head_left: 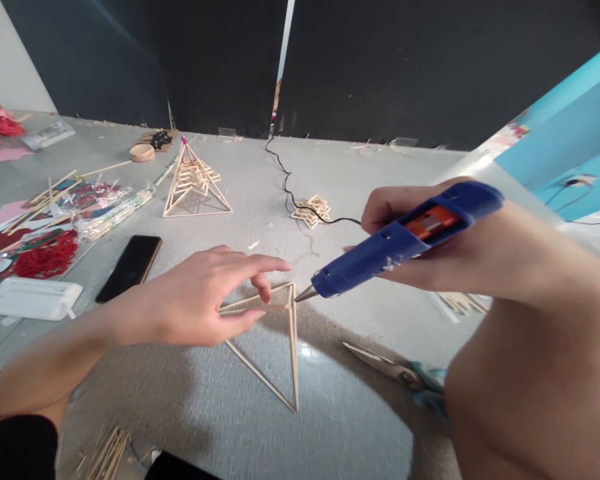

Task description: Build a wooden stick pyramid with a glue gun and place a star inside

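In my right hand (405, 207) is a blue hot glue gun (365, 263), its metal nozzle pointing left and down. The nozzle tip is at the upper right corner of a triangular frame of thin wooden sticks (294, 353), touching or very close to it. My left hand (205, 293) reaches over the frame's upper left side. Its thumb and fingers are apart, with nothing between them, and they hide part of the frame. Scissors (400, 373) with teal handles lie to the right, partly hidden by my right arm.
Farther back stand a stick pyramid (197, 177) and a small star-shaped stick piece (311, 211), crossed by a black cord (285, 173). Left are a phone (129, 268), a white box-like device (30, 298), red yarn (47, 255) and packets. Loose sticks (109, 453) lie at the near edge.
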Available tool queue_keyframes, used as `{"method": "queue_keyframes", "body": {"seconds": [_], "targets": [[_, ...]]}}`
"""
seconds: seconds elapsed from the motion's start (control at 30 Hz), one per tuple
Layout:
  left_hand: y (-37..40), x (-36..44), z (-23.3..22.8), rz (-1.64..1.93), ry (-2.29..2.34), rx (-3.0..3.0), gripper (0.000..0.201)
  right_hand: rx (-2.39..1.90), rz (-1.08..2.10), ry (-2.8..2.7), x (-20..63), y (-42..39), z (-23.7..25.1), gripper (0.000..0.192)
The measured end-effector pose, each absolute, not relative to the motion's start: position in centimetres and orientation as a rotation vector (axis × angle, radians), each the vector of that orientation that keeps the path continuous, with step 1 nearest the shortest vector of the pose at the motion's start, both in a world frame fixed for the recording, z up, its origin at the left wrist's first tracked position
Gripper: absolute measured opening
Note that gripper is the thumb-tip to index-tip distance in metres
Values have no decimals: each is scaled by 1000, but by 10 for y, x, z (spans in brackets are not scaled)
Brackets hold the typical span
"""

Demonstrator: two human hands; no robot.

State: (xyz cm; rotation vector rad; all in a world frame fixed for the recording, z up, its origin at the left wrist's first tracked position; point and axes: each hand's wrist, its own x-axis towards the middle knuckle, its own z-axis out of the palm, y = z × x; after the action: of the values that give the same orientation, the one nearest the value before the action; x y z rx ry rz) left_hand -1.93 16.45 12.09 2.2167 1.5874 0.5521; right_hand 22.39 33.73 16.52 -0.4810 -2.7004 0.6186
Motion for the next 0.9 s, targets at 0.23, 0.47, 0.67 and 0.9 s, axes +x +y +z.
{"method": "queue_keyframes", "body": {"seconds": [0.23, 0.47, 0.67, 0.9], "targets": [[165, -18, 124, 552, 1567, 2218, 50, -472, 651, -2755, 221, 337, 162, 19], [167, -17, 122, 519, 1578, 2187, 55, -355, 606, -2703, 221, 340, 160, 21], [167, -18, 121, 540, 1567, 2203, 51, -330, 607, -2702, 222, 340, 159, 22], [166, -18, 122, 546, 1548, 2200, 54, -324, 604, -2696, 224, 342, 157, 19]]}}
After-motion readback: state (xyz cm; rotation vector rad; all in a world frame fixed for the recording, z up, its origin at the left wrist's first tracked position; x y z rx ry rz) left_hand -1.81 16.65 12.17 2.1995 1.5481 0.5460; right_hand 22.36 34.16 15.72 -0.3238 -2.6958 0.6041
